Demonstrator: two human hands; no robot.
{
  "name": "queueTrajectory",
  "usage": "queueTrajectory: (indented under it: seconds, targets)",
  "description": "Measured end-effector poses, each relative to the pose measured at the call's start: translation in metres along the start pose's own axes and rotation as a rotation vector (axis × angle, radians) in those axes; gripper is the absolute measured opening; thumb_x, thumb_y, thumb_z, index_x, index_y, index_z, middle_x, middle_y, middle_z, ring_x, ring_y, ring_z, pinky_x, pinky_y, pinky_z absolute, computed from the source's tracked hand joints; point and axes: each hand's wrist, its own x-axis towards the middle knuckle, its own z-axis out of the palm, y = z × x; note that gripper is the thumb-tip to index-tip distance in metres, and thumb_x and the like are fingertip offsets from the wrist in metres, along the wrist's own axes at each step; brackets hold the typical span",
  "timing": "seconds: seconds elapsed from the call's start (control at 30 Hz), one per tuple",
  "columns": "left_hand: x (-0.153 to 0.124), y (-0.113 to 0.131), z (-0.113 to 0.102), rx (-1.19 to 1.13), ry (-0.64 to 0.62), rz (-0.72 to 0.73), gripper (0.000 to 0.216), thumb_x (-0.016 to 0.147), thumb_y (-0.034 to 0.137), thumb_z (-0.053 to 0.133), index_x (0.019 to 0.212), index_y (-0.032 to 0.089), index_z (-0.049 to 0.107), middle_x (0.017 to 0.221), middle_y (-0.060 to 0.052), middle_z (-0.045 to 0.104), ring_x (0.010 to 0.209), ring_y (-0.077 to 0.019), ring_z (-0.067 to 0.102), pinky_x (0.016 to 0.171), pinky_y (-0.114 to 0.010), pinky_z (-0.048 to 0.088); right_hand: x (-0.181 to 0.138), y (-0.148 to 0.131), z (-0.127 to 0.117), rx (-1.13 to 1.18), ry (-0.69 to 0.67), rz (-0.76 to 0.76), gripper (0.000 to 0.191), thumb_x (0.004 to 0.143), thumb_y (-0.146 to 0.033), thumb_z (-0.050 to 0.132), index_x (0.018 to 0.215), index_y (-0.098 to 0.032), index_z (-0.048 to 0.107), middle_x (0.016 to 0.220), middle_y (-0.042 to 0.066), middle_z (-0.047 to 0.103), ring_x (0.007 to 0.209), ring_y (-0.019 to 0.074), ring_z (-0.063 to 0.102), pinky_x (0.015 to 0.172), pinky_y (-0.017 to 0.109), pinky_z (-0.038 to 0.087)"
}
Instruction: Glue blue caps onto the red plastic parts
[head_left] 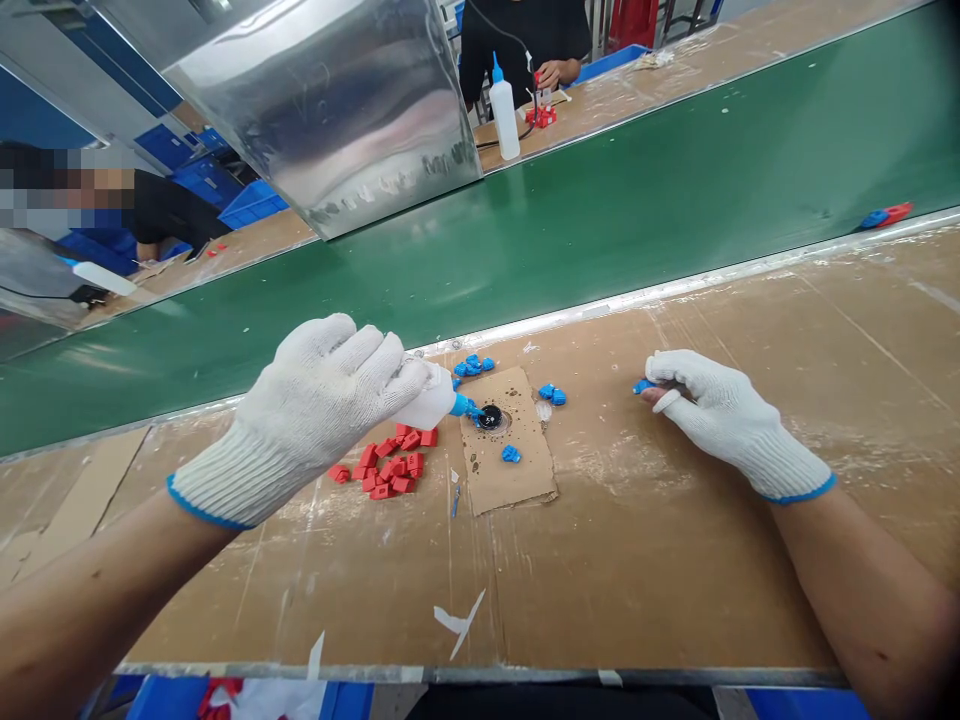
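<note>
Left hand: closed round one white bottle; the hand holds the bottle tipped over, blue nozzle pointing at the black disc, presumably so the contents run to the tip. Contact of tip and disc: cannot tell.
Right hand: well apart from the left; the hand pinches one blue piece between thumb and fingers, probably to keep its outer end free of the glove.
Card: one sheet flat on the table, dark-specked, likely there to catch drips; one black disc sits on it.
Loose blues: one on the card, two touching just right of it, a cluster beyond its far edge, roughly four, overlapping.
Reds: a pile left of the card, over a dozen, exact count hidden; seemingly kept apart by colour.
Belt: green, one blue-and-red item at its near edge.
Far side: two people; one upright bottle.
</note>
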Motion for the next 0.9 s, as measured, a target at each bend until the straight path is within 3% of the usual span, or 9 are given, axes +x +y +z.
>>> queueTrajectory:
  seconds: [0.13, 0.3, 0.6, 0.9]
  targets:
    - [-0.0007, 0.0015, -0.0006, 0.119, -0.032, 0.057, 0.030, 0.101, 0.016, 0.046, 0.075, 0.026, 0.059, 0.068, -0.001, 0.039, 0.059, -0.0188, 0.037, 0.068, -0.044, 0.053, 0.0003, -0.0006, -0.0003, -0.006, 0.009, -0.014, 0.009, 0.092, -0.031, 0.062, 0.086, -0.026, 0.058, 0.094, 0.003, 0.069, 0.083, 0.0217, 0.068, 0.080, 0.036, 0.054]
    - [-0.0035, -0.0006, 0.0035, 0.169, -0.037, 0.057, 0.031, 0.101, 0.013, 0.045, 0.079, 0.026, 0.062, 0.070, -0.001, 0.043, 0.062, -0.0201, 0.042, 0.071, -0.044, 0.051, 0.0002, -0.0011, -0.0006, -0.014, 0.000, -0.011, 0.010, 0.092, -0.031, 0.061, 0.085, -0.025, 0.057, 0.094, 0.003, 0.068, 0.083, 0.0207, 0.067, 0.080, 0.036, 0.054]
    - [0.0000, -0.0003, 0.0015, 0.628, 0.003, 0.318, 0.032, 0.097, -0.001, 0.049, 0.079, 0.023, 0.062, 0.069, -0.001, 0.051, 0.063, -0.0194, 0.044, 0.058, -0.038, 0.039, 0.0006, -0.0016, -0.0008, -0.014, 0.006, -0.012, 0.009, 0.090, -0.031, 0.061, 0.085, -0.025, 0.057, 0.093, 0.002, 0.068, 0.082, 0.0204, 0.069, 0.079, 0.035, 0.055]
    - [0.0029, 0.0011, 0.0034, 0.439, 0.019, 0.238, 0.034, 0.099, 0.000, 0.049, 0.078, 0.024, 0.063, 0.068, -0.001, 0.050, 0.062, -0.0203, 0.043, 0.059, -0.039, 0.032, -0.0002, -0.0002, -0.0007, -0.028, 0.008, -0.019, 0.009, 0.090, -0.031, 0.062, 0.085, -0.025, 0.057, 0.095, 0.002, 0.069, 0.082, 0.0193, 0.068, 0.080, 0.033, 0.054]
